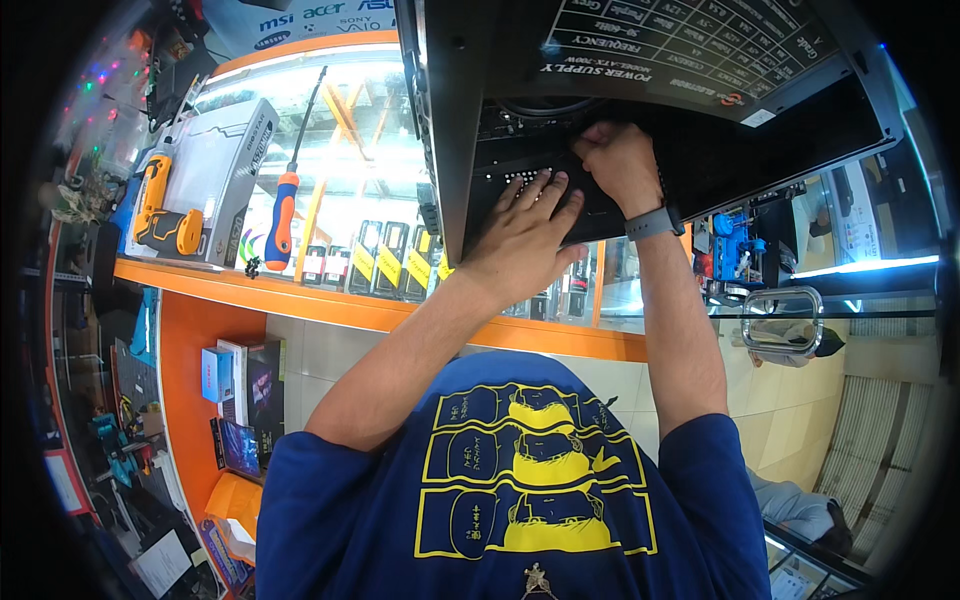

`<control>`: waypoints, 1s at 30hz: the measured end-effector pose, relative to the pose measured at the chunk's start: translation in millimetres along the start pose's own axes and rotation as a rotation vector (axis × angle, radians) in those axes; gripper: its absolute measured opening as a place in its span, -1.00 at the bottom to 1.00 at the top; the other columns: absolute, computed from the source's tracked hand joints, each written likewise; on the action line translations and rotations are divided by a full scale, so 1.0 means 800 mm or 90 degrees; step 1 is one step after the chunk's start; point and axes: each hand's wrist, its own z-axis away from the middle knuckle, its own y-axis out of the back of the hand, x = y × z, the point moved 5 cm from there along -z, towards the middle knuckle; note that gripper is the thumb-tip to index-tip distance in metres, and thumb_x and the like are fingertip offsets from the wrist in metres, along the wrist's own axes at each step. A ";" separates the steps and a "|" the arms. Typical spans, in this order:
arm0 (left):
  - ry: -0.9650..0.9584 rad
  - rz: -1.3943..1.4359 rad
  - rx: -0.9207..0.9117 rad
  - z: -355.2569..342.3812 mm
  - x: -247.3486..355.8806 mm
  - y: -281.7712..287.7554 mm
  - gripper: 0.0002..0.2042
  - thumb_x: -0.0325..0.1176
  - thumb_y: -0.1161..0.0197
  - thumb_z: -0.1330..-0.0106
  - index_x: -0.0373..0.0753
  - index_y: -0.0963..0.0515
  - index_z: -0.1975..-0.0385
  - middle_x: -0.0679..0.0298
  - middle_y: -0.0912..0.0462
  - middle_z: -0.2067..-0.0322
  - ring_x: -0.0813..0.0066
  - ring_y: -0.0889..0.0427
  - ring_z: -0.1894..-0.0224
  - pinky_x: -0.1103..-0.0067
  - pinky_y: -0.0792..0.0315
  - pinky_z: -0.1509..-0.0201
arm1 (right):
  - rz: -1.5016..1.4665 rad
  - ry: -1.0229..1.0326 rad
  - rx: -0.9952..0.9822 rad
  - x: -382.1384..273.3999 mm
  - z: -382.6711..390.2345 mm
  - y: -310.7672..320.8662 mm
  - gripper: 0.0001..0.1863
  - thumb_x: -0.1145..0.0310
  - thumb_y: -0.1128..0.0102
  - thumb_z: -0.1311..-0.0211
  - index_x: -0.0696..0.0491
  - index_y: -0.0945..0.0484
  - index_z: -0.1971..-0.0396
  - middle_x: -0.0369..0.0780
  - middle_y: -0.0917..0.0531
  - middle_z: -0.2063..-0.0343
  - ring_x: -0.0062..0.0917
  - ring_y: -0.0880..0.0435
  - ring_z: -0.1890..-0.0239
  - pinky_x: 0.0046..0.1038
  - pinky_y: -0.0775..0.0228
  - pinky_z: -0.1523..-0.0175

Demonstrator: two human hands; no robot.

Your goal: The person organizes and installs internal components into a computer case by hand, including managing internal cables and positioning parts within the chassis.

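Observation:
A black computer case point(455, 150) lies open on the glass counter in front of me, with a labelled power supply point(680, 50) along its far side. My left hand point(528, 228) rests on the case's dark inner panel, beside a row of small bright holes. Its fingers are spread and hold nothing. Further right, my right hand point(622, 165) reaches into the case with its fingers curled together. Shadow hides their tips, so what they pinch cannot be made out. Part of a round fan point(550, 104) shows beyond the hands.
Left of the case lie an orange-and-blue screwdriver point(285, 220), a yellow cordless screwdriver point(158, 205), a grey-white box point(235, 170) and a small heap of dark screws point(253, 267). Packaged parts point(390, 262) stand under the glass. An orange edge point(370, 312) runs along the counter's front.

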 end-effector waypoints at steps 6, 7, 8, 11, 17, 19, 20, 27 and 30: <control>-0.011 -0.002 -0.076 -0.002 0.007 0.000 -0.52 0.01 0.13 -0.59 0.12 -0.33 -0.45 0.12 -0.14 -0.52 0.08 0.05 -0.59 0.13 0.20 -0.64 | -0.036 0.005 0.079 -0.007 0.013 -0.002 -0.76 0.27 -0.35 -0.11 0.15 -0.75 0.38 -0.03 -0.75 0.47 -0.22 -0.79 0.38 -0.32 -0.61 0.21; -0.008 0.001 -0.083 -0.002 0.006 0.000 -0.51 0.01 0.13 -0.59 0.12 -0.34 -0.45 0.12 -0.13 -0.52 0.08 0.05 -0.59 0.13 0.21 -0.64 | -0.046 0.003 0.113 -0.010 0.016 0.000 -0.78 0.28 -0.34 -0.09 0.14 -0.75 0.40 0.03 -0.74 0.43 -0.09 -0.77 0.33 -0.26 -0.63 0.17; -0.005 0.004 -0.090 -0.002 0.006 0.000 -0.51 0.02 0.14 -0.59 0.11 -0.34 -0.45 0.11 -0.13 -0.52 0.08 0.06 -0.59 0.13 0.21 -0.64 | -0.047 0.003 0.113 -0.010 0.015 -0.002 -0.78 0.28 -0.34 -0.09 0.14 -0.75 0.40 0.03 -0.74 0.43 -0.09 -0.77 0.33 -0.26 -0.63 0.17; -0.011 0.002 -0.089 -0.003 0.007 0.001 -0.51 0.00 0.12 -0.59 0.10 -0.34 -0.44 0.11 -0.14 -0.51 0.06 0.04 -0.58 0.12 0.21 -0.64 | -0.025 0.006 0.115 -0.006 0.014 -0.005 -0.77 0.27 -0.34 -0.12 0.14 -0.75 0.39 0.03 -0.74 0.44 -0.10 -0.77 0.34 -0.24 -0.63 0.19; -0.023 0.001 -0.071 -0.003 0.007 0.000 -0.53 -0.05 0.11 -0.59 0.08 -0.35 -0.44 0.07 -0.17 -0.49 0.03 0.00 -0.57 0.12 0.17 -0.63 | -0.054 0.011 0.119 0.003 0.011 -0.009 -0.77 0.27 -0.36 -0.15 0.15 -0.75 0.36 0.03 -0.74 0.42 -0.11 -0.78 0.33 -0.26 -0.63 0.19; -0.028 0.020 -0.066 -0.002 0.005 0.000 -0.53 -0.05 0.06 -0.57 0.06 -0.36 -0.43 0.06 -0.17 -0.49 0.03 0.01 -0.57 0.12 0.18 -0.63 | -0.135 0.001 0.064 0.013 0.009 -0.009 -0.76 0.29 -0.40 -0.15 0.18 -0.74 0.34 0.02 -0.76 0.39 -0.16 -0.79 0.31 -0.31 -0.61 0.18; -0.033 0.040 -0.060 -0.002 0.004 0.000 -0.52 -0.05 0.01 -0.56 0.05 -0.38 -0.42 0.06 -0.17 -0.50 0.02 0.02 -0.58 0.11 0.18 -0.62 | -0.137 0.001 0.065 0.015 0.011 -0.010 -0.76 0.29 -0.40 -0.15 0.18 -0.74 0.34 0.02 -0.76 0.39 -0.16 -0.79 0.31 -0.31 -0.61 0.18; 0.194 0.338 0.096 -0.050 -0.002 0.037 -0.61 -0.13 -0.30 -0.37 -0.25 -0.64 -0.06 -0.02 -0.60 -0.16 0.07 -0.58 -0.21 0.32 -0.42 -0.28 | -0.282 -0.043 0.052 0.025 0.027 -0.006 -0.80 0.44 -0.42 -0.14 0.21 -0.71 0.26 -0.08 -0.78 0.39 -0.40 -0.80 0.32 -0.43 -0.58 0.18; 0.250 0.371 0.256 -0.087 -0.032 0.024 -0.69 -0.16 -0.35 -0.32 -0.29 -0.70 0.15 0.06 -0.77 0.23 0.14 -0.76 0.20 0.37 -0.58 0.05 | -0.310 -0.013 0.058 0.021 0.033 -0.008 -0.81 0.47 -0.39 -0.15 0.21 -0.70 0.24 -0.08 -0.78 0.35 -0.40 -0.80 0.28 -0.43 -0.58 0.16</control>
